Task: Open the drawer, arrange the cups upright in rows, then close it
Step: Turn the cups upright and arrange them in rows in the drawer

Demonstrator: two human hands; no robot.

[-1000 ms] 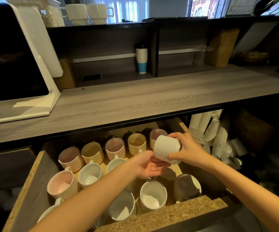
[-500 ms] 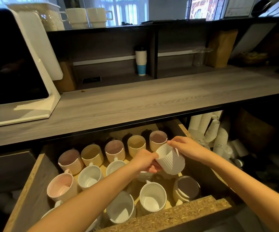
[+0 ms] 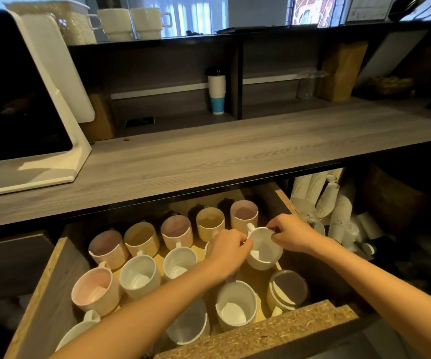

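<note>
Gripping the white cup (image 3: 264,251) upright by its rim, left hand (image 3: 228,251) and right hand (image 3: 290,235) on opposite sides, other mugs just below in the open drawer (image 3: 261,332).

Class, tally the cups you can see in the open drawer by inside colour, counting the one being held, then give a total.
White cups: 6, counting the held one
Mauve-lined cups: 3
Yellow-lined cups: 2
Pink cup: 1
Dark brown-lined cup: 1
Total: 13 visible; more may be hidden.
</note>
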